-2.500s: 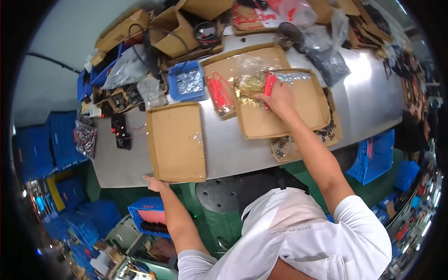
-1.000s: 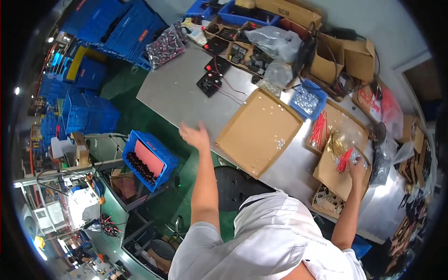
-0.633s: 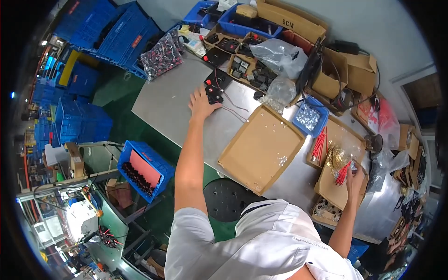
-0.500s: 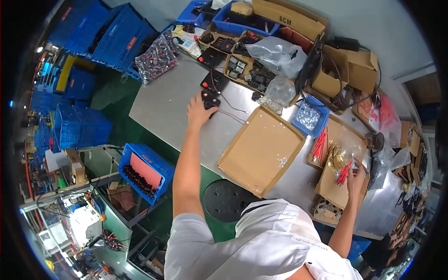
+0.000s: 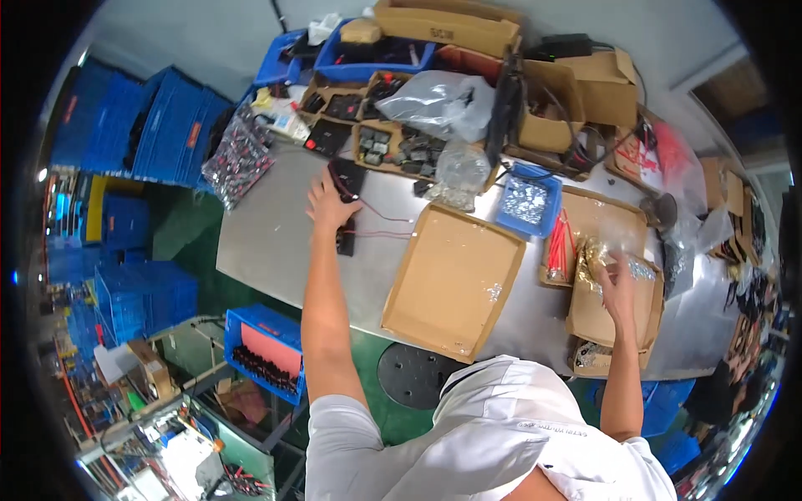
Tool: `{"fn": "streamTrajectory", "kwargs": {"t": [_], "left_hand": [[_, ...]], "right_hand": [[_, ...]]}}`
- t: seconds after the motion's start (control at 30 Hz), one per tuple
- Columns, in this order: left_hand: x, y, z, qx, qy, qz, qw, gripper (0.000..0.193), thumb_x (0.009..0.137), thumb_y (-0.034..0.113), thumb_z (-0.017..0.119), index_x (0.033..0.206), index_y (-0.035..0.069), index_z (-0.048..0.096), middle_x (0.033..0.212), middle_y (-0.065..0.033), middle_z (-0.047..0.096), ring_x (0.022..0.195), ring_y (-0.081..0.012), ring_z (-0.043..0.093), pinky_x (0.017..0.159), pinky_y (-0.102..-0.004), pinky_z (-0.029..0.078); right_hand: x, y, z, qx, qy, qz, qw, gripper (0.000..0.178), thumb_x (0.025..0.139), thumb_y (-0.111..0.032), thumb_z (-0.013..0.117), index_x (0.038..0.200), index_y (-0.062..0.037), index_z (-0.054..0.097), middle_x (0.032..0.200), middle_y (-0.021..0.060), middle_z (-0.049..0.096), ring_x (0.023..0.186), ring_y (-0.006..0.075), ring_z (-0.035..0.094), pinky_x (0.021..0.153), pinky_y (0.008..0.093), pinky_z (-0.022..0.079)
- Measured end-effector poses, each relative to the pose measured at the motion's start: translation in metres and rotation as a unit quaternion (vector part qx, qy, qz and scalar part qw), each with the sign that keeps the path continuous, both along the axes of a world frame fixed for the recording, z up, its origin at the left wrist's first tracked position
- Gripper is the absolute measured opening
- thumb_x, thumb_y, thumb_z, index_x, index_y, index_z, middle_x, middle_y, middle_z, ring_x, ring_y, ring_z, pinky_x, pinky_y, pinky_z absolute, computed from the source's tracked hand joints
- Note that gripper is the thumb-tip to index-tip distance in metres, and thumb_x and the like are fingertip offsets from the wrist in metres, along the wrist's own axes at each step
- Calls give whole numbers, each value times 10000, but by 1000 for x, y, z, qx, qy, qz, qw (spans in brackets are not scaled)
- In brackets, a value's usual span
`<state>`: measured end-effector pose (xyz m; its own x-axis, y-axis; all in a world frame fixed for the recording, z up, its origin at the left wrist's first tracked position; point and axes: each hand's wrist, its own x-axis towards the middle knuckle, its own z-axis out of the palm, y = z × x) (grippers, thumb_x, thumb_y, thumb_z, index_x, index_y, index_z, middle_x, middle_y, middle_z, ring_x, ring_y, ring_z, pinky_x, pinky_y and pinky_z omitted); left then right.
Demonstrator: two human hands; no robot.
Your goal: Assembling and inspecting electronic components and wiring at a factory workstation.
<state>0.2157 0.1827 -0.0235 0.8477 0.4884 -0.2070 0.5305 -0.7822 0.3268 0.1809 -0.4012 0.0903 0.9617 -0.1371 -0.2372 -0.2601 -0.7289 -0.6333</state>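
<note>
My left hand (image 5: 330, 206) is over the left-centre of the metal table, its fingers spread beside and partly over a flat black box (image 5: 348, 179). A second small black part (image 5: 346, 237) lies partly hidden by that hand. Thin reddish wires (image 5: 380, 234) trail from these parts to the right. My right hand (image 5: 616, 288) is above a shallow cardboard tray (image 5: 595, 316), fingers bent together beside a heap of gold-coloured small parts (image 5: 591, 255). What its fingertips hold, if anything, is hidden. Red wires (image 5: 560, 242) lie in the neighbouring tray, left of this hand.
Between my hands lies a large cardboard tray (image 5: 455, 280) with a few tiny clear pieces. Behind it stand a blue bin (image 5: 529, 200) of small shiny parts and boxes of black parts (image 5: 376, 146). Blue crates (image 5: 171, 125) are stacked at left; a round black stool (image 5: 409, 376) stands below the table edge.
My left hand has moved off the near black part and up to the flat box. The red wire bundle seen in my right hand no longer shows there. The view has shifted.
</note>
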Motion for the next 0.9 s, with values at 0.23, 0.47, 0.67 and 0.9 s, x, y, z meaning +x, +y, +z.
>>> {"fn": "streamTrajectory", "kwargs": {"t": [0.23, 0.47, 0.67, 0.9], "left_hand": [[13, -19, 8, -23, -23, -1, 999, 1215, 585, 369, 835, 1491, 153, 54, 1466, -259, 228, 1314, -428, 298, 1028, -574, 294], [-10, -20, 58, -314, -71, 29, 946, 982, 653, 385, 805, 1422, 33, 304, 1204, -189, 537, 1049, -242, 553, 844, -327, 466], [-15, -12, 61, -317, -2, -4, 949, 796, 683, 406, 781, 1313, 32, 472, 1067, -126, 598, 945, -209, 572, 806, -325, 463], [-5, 3, 32, -26, -126, -169, 977, 638, 642, 418, 786, 1124, 43, 600, 1113, -201, 589, 1053, -356, 560, 926, -409, 442]], "right_hand": [[-24, -28, -14, -6, 3, -47, 999, 448, 863, -154, 637, 1254, -4, 478, 781, 84, 583, 681, 161, 563, 635, 307, 472], [-27, -28, -13, -8, -7, -9, 1000, 441, 865, -146, 628, 1253, 2, 481, 775, 79, 575, 692, 159, 568, 631, 300, 473], [-20, -15, -14, 21, 19, 11, 1000, 416, 863, -116, 618, 1239, 4, 486, 799, 98, 592, 698, 174, 585, 631, 311, 486], [-23, -30, -24, -2, 31, 24, 999, 416, 860, -108, 621, 1244, -16, 490, 827, 118, 615, 710, 184, 611, 640, 310, 497]]}}
